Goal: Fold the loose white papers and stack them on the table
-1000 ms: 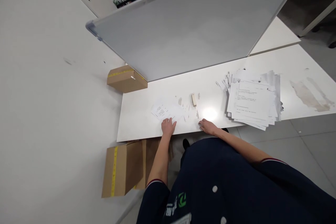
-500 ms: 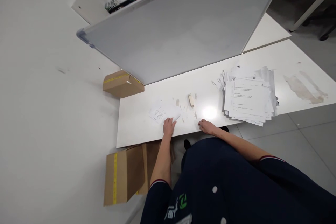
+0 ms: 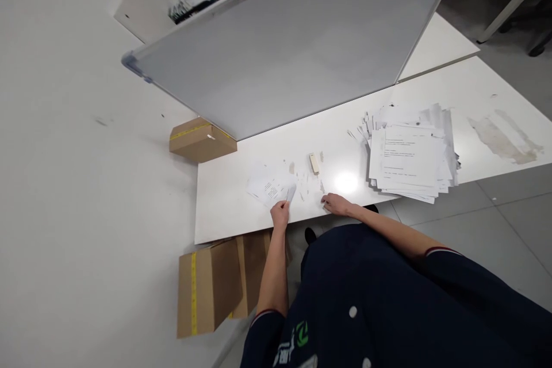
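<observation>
A printed sheet of paper (image 3: 271, 188) lies at the left part of the white table (image 3: 224, 207), its right side lifted a little. My left hand (image 3: 280, 214) pinches that sheet's near edge between thumb and fingers. Close to the table's front edge rests my right hand (image 3: 335, 204), its fingers loosely curled; whether anything is in them is too small to make out. Beyond both hands sits a small cream-coloured stapler-like object (image 3: 314, 164).
A thick, uneven pile of printed papers (image 3: 405, 155) overhangs the front edge on the right. A whiteboard (image 3: 276, 52) stands along the back. Cardboard boxes (image 3: 207, 293) are on the floor at the left, and a smaller cardboard box (image 3: 202, 141) sits by the wall.
My left hand has closed on the sheet's near edge, and the sheet has shifted slightly right. My right hand has moved a little to the left.
</observation>
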Action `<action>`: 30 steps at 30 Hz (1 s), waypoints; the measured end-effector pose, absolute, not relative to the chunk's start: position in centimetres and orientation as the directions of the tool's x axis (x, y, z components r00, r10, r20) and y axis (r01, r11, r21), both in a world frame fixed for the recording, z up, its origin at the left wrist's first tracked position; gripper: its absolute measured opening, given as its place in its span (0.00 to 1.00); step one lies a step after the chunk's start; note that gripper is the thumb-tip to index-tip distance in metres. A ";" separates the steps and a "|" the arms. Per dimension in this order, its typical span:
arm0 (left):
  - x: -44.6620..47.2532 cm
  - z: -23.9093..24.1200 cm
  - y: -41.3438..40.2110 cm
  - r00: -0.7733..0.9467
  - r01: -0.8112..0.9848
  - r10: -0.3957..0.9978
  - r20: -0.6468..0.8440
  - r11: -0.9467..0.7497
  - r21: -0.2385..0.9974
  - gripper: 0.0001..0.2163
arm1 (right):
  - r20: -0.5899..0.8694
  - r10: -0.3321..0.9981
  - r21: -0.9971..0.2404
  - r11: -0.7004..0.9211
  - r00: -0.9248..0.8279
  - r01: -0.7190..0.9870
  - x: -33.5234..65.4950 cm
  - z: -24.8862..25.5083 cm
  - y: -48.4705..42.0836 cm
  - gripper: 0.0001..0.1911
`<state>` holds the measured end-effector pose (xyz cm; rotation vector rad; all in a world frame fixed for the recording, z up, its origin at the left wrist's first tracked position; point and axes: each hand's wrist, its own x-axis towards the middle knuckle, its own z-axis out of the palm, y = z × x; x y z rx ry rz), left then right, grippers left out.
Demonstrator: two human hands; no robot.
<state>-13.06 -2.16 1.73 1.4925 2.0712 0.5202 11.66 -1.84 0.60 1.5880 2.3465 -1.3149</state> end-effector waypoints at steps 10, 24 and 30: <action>-13.9 0.5 -2.6 -0.314 0.547 0.914 -0.255 0.394 0.738 0.12 | -0.450 0.731 -0.699 0.068 -0.513 0.712 10.3 1.4 -1.8 0.14; -8.4 4.4 -6.9 -0.122 0.605 0.990 -0.072 0.132 0.785 0.11 | -0.712 0.531 -0.525 -0.837 -0.460 -0.153 8.9 3.4 -0.6 0.27; -6.8 3.8 -8.0 0.078 0.646 0.989 -0.122 0.042 0.762 0.11 | -0.729 0.647 -0.682 -0.714 -0.224 0.156 9.3 2.1 -0.3 0.10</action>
